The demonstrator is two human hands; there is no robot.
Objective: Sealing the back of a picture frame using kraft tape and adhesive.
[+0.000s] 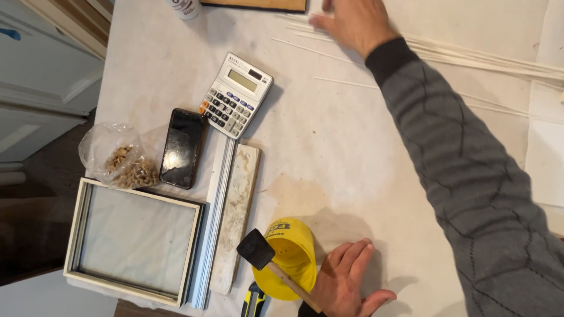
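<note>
My right arm: long sleeve (470, 176), knit fabric, dark grey with lighter grey mottling, thin black lines branching across it like cracks or veins. Faint horizontal ribbing shows over forearm. Cuff (388, 58) plain, darker, near black, snug at wrist. Right hand (349, 23) bare, no glove, no ring or watch I can see, fingertips blurred at top edge. Left hand (346, 285) bare too, no ring; dark sliver at wrist, too little to tell.
</note>
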